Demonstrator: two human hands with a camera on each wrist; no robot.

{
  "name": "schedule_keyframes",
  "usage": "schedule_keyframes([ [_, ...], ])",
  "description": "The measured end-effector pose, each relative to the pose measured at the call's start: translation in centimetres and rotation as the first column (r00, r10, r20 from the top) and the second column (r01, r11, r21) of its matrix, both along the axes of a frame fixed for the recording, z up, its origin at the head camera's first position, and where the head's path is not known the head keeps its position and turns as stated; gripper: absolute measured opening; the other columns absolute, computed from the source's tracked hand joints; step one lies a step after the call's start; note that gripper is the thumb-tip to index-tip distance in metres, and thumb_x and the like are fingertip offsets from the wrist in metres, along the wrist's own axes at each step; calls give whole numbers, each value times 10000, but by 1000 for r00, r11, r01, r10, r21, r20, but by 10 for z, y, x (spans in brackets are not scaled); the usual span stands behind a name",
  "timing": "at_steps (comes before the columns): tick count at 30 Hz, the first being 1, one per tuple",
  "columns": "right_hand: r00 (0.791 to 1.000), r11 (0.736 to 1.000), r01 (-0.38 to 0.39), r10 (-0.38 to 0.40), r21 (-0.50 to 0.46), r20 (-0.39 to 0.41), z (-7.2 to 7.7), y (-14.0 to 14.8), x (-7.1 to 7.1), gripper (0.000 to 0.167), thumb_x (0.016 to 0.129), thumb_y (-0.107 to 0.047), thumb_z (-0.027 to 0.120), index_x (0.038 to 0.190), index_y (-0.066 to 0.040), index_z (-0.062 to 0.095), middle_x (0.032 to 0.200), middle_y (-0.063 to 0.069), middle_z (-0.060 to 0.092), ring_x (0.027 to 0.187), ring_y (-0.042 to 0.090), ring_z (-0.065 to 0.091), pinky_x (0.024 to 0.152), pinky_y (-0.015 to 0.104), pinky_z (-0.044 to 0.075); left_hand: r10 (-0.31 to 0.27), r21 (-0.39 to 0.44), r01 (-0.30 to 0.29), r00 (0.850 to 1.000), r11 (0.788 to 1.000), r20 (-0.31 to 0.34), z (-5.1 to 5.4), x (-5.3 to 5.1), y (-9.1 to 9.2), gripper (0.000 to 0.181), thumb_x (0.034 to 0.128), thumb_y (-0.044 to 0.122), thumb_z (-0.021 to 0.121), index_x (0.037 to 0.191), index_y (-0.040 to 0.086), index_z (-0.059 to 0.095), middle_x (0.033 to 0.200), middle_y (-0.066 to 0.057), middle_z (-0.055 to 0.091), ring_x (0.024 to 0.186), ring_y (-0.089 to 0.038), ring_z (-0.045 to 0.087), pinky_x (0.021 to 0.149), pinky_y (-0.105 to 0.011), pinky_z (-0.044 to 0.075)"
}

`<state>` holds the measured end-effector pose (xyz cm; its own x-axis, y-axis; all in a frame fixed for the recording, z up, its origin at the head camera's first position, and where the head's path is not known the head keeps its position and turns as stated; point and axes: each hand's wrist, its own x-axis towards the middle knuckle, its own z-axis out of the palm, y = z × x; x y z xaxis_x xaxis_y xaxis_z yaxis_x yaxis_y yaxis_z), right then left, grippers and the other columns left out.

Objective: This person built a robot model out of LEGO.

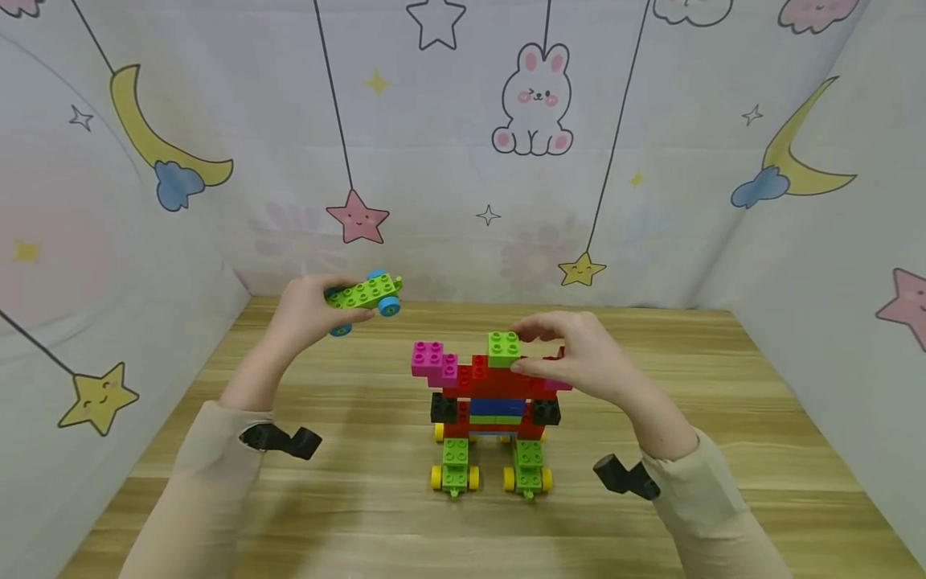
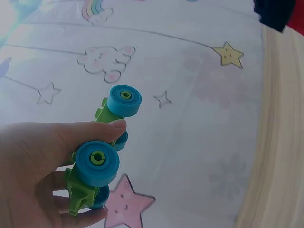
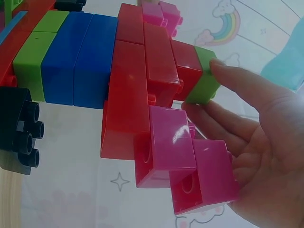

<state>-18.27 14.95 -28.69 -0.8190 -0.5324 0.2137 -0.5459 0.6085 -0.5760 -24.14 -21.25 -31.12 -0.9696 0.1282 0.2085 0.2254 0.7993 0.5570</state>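
In the head view, my left hand point(image 1: 298, 315) grips a lime-green wheeled toy base point(image 1: 365, 293) with blue wheels, raised to the left of a brick build. The left wrist view shows its blue wheels point(image 2: 97, 164) between thumb and fingers. My right hand point(image 1: 589, 358) pinches a lime-green brick point(image 1: 503, 349) at the top of the build. In the right wrist view, thumb and fingertips touch that green brick point(image 3: 203, 76), which sits on a red brick point(image 3: 186, 66). Below are blue bricks point(image 1: 497, 408), pink bricks point(image 1: 428, 358) and black bricks point(image 1: 546, 412); my right hand partly hides the build's right side.
The build stands on green wheeled bases point(image 1: 455, 466) with yellow wheels on a wood-patterned table point(image 1: 347, 515). A white patterned cloth point(image 1: 448, 169) encloses the back and sides. Black wrist cameras point(image 1: 625, 477) are strapped over both sleeves.
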Motion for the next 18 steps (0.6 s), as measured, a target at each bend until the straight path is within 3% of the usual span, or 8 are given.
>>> schedule_keyframes([
  [7, 1000, 999, 19, -19, -35, -6, 3, 0, 1, 435, 851, -199, 767, 1244, -47, 656, 1226, 122, 679, 1109, 308, 605, 838, 458, 568, -34, 58, 40, 993, 998, -111, 35, 18, 33, 503, 816, 286, 802, 1240, 55, 665, 1141, -147, 687, 894, -264, 578, 741, -334, 472],
  [9, 999, 998, 22, -24, -57, -24, 4, -1, 2, 465, 844, -201, 775, 1260, -44, 642, 1246, 123, 672, 1128, 307, 609, 882, 467, 554, -48, 83, 60, 989, 995, -137, 43, 24, 43, 489, 805, 266, 814, 1228, 63, 675, 1137, -132, 690, 897, -258, 581, 748, -338, 479],
  [14, 994, 989, 4, -20, -148, -106, 7, -1, 3, 563, 815, -144, 798, 1320, -12, 585, 1297, 145, 638, 1182, 302, 597, 1012, 501, 477, -94, 113, 114, 981, 987, -171, 62, 40, 67, 477, 786, 245, 832, 1209, 74, 692, 1129, -107, 688, 913, -241, 572, 750, -334, 491],
  [18, 982, 977, -23, -18, -214, -186, 12, -1, 3, 654, 779, -80, 818, 1363, 1, 536, 1355, 154, 593, 1235, 299, 554, 1026, 502, 465, -143, 137, 170, 972, 976, -185, 71, 51, 85, 458, 773, 241, 844, 1184, 89, 710, 1117, -82, 704, 913, -228, 578, 753, -338, 507],
])
